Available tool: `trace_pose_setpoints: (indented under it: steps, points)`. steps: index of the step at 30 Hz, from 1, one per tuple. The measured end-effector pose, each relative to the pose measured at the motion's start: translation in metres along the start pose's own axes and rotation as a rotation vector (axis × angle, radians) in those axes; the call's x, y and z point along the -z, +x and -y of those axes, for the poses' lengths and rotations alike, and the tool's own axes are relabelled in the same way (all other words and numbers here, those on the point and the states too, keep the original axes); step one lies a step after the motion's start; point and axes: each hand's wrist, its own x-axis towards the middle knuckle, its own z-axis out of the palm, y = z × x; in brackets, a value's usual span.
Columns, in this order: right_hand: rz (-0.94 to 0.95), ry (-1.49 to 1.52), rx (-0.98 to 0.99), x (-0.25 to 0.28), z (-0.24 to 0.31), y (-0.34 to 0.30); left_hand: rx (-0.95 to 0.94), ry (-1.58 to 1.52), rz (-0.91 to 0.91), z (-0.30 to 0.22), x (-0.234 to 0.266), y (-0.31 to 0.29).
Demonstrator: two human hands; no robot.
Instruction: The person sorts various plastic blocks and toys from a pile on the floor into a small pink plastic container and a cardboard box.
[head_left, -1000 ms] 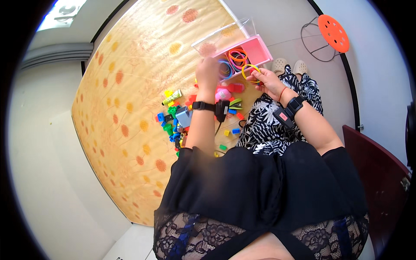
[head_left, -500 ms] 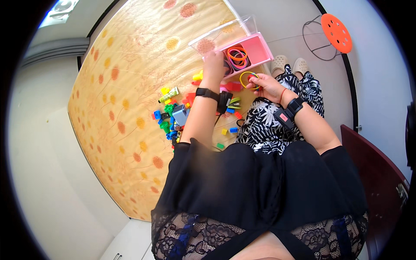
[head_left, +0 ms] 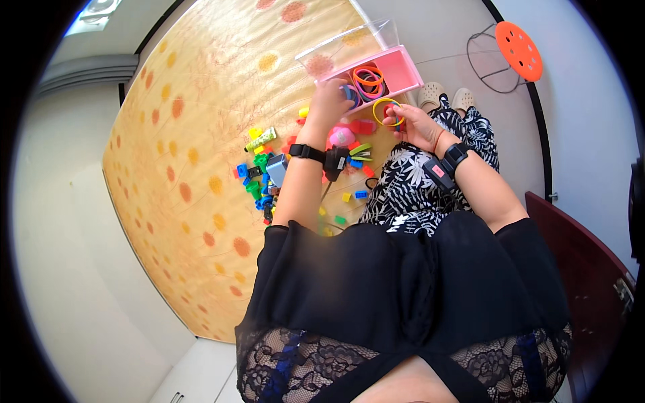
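Note:
A long pink box with compartments stands on the table, its clear lid raised. Orange and pink hair ties lie in its middle compartment. My left hand is at the box's left end, fingers closed at blue hair ties; the fingertips are partly hidden. Just in front of the box, my right hand holds a bunch of hair ties, with yellow, red and blue loops hanging from the fingers.
Colourful toy blocks lie in a heap left of my left forearm, beside a grey-blue box and a green tube. A pink round thing sits under my left wrist. An orange stool stands at far right.
My left hand has shifted slightly, and blue hair ties now show at its fingertips. My right hand has moved a little, still holding its hair ties.

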Motion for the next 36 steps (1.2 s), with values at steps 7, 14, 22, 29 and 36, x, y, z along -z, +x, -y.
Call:
trace_pose_setpoints:
  steps: [7,14,22,29,36]
  points:
    - [-0.025,0.044,-0.014,-0.001,-0.002,-0.004,-0.159,0.092,-0.094,0.006,-0.006,-0.005]
    - [-0.02,0.106,0.002,0.001,0.0,-0.005,-0.104,0.207,-0.103,0.006,-0.015,-0.001]
    - [0.014,0.034,0.062,0.0,-0.002,-0.008,-0.175,0.084,-0.085,-0.038,0.009,-0.012]
    - [0.078,-0.17,-0.029,-0.006,0.001,-0.009,0.292,-0.406,0.141,-0.054,-0.036,-0.043]
    - [0.101,-0.097,-0.021,0.008,-0.006,-0.001,0.204,-0.211,-0.193,-0.041,-0.016,-0.039]
